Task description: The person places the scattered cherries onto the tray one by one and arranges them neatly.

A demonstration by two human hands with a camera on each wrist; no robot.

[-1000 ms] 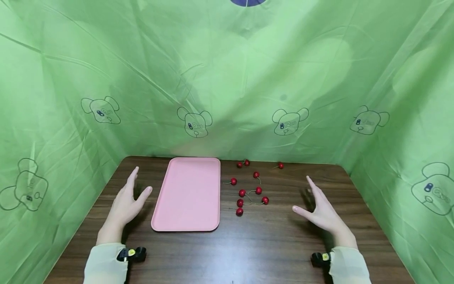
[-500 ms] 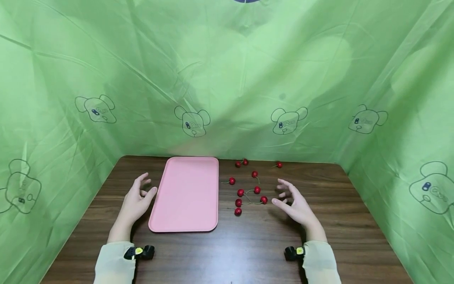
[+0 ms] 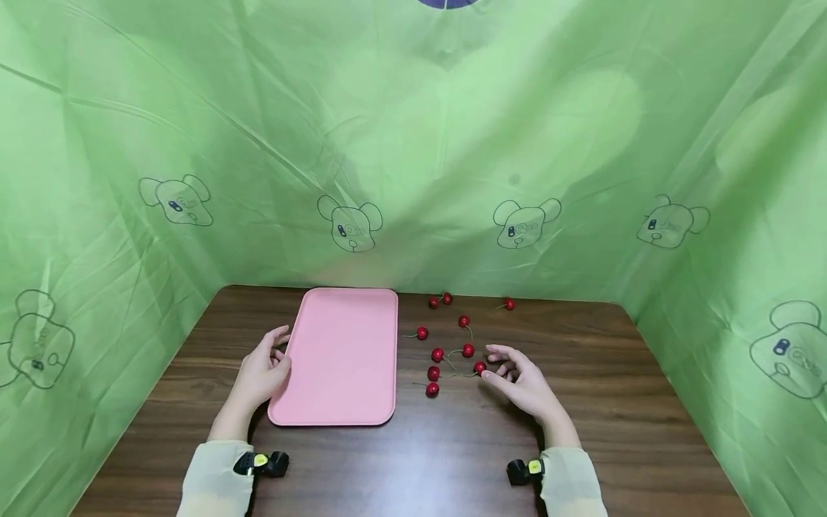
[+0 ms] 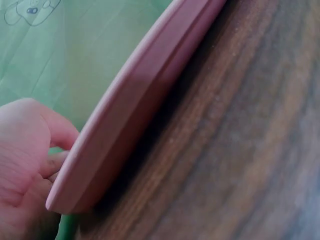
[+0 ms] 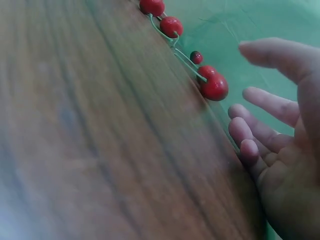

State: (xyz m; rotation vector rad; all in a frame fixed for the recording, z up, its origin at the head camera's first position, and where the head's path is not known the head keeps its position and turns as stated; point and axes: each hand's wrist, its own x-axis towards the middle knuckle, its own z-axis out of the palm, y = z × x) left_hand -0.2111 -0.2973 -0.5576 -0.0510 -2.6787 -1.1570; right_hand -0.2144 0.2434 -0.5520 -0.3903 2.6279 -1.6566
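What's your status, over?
Left hand touching tray edge. Right hand open beside nearest cherry, nothing held. Nothing in the way.

My head camera looks forward and down over the whole counter; my wrist cameras sit low and close, the left sharing the pink tray, the right sharing the cherries.

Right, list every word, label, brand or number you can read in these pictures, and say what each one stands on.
None can be read as text.
Green cloth backdrop: printed bear-head outlines with small marks inside, too small to read.
Dark round print at the top edge: cut off, nothing legible.
Pink tray: plain, no label.
Wrist cameras: a yellow spot, no readable writing.
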